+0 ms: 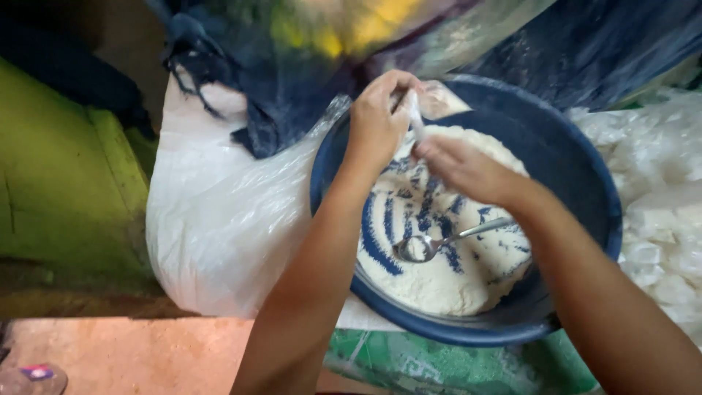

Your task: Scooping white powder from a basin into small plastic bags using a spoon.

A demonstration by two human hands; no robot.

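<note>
While a small clear bag is pinched by left hand and right hand fingers above the blue basin | filling step judged underway | spoon left in the pale powder inside the basin | next: spoon to be regrasped, one hand freed.

Both hands, left and right, pinching a small clear bag, blue basin of flour, metal spoon

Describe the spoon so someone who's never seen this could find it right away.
Find the big dark blue basin of pale flour. The metal spoon lies on the flour below both hands. It is the only shiny silver thing there.
</note>
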